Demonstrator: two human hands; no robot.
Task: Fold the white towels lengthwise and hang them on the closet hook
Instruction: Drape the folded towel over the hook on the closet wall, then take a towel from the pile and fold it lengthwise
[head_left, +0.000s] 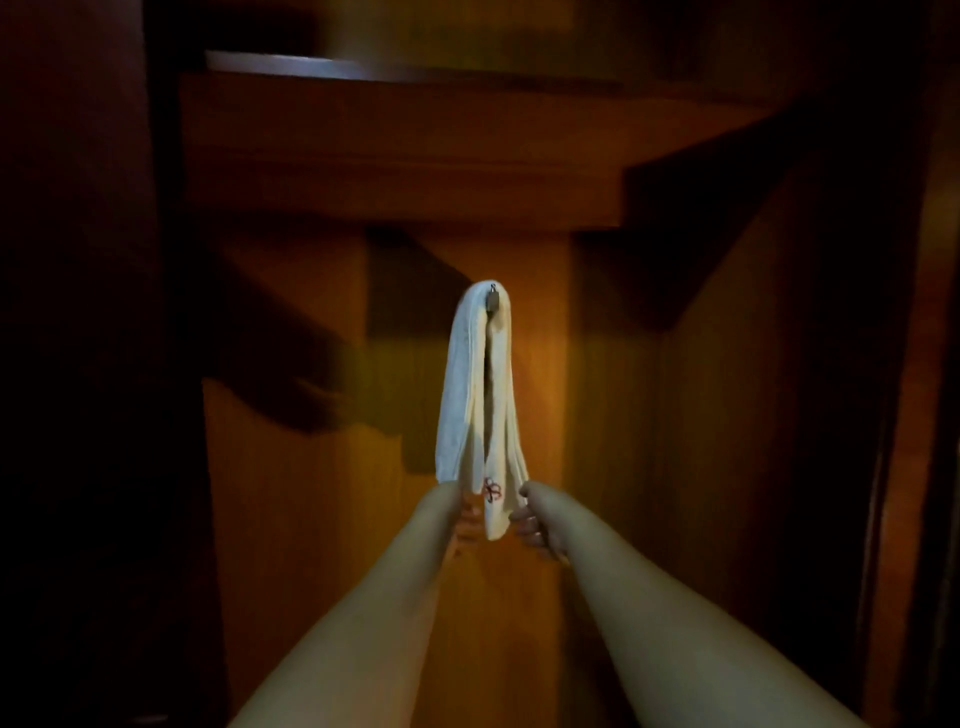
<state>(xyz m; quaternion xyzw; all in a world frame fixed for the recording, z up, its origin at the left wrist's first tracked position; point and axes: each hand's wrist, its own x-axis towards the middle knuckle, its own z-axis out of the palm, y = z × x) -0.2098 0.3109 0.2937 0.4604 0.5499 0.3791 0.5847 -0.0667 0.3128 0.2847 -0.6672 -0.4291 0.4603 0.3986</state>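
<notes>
A folded white towel (467, 395) hangs draped over a small metal hook (493, 300) on the closet's wooden back panel. A red embroidered mark shows near its lower end. My left hand (465, 519) grips the towel's lower left part from below. My right hand (532, 522) pinches the lower right end. Both arms reach forward and up from the bottom of the view. The fingers are partly hidden behind the cloth.
A wooden shelf (405, 156) juts out above the hook. Dark closet walls stand close on the left (93, 364) and right (779, 389). The lighting is dim, with strong shadows on the back panel.
</notes>
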